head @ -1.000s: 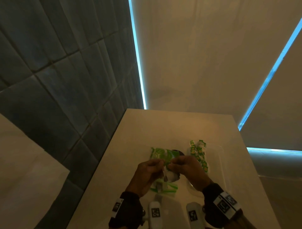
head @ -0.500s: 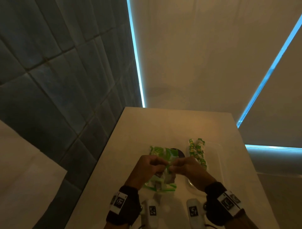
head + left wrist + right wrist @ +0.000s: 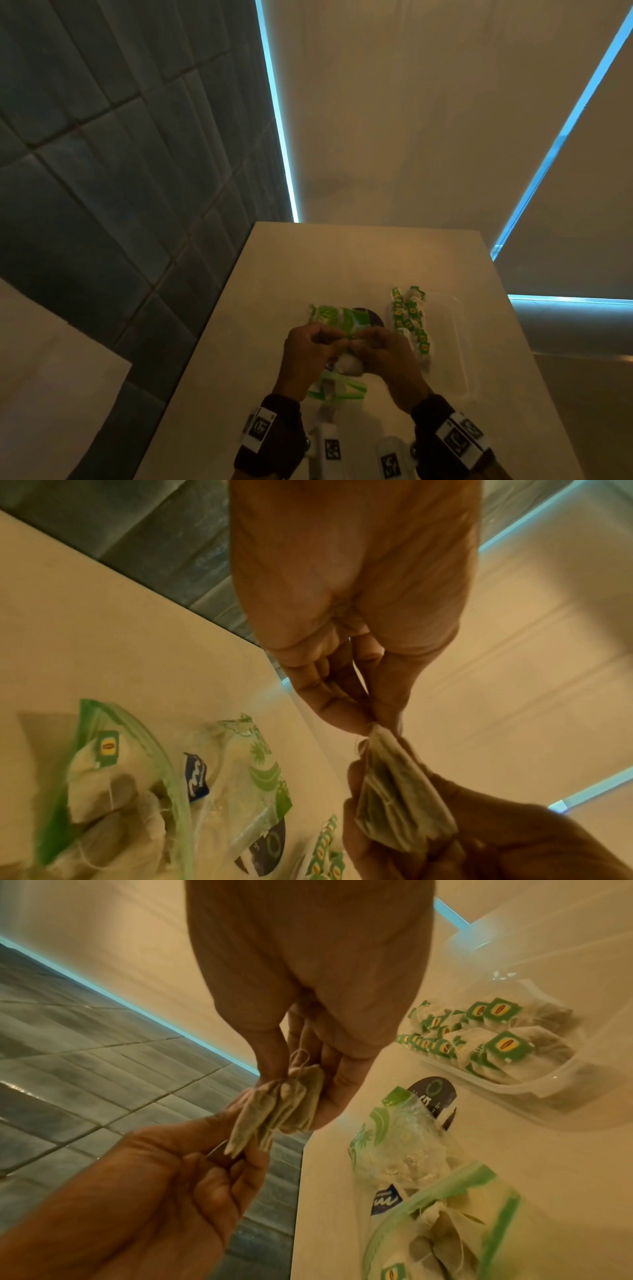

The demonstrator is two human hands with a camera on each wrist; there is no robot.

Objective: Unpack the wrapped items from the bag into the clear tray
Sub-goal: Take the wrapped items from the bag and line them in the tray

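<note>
On the left of the scene, near the front edge of the table [image 3: 301, 274], the bag [image 3: 337, 320] is seen lying flat, with its green zip mouth turned to the near side and a few tea bags visible through the clear plastic. Just above it, the left hand [image 3: 310, 356] is held with fingers curled, and one end of a small bunch of tea bags [image 3: 284, 1107] is pinched between its thumb and fingertips. The other end of the same bunch is pinched by the right hand [image 3: 383, 356], whose fingers are also curled around it, so both hands are closed on the bunch and almost touching each other. The bunch is stretched between the two grips, with its long axis running roughly left to right; it looks like several soft paper sachets, beige and crumpled, with thin strings tangled at one end. It cannot be told exactly how many sachets are in it. To the right of the hands, just beside the bag, the clear tray [image 3: 455, 342] is placed, and along its left side a row of tea bags with green tags [image 3: 409, 322] is already laid, from far to near. The tray lies to the right of the grip, so the right hand is judged to be the nearer one for carrying the bunch over. The right part of the tray is seen without sachets.
</note>
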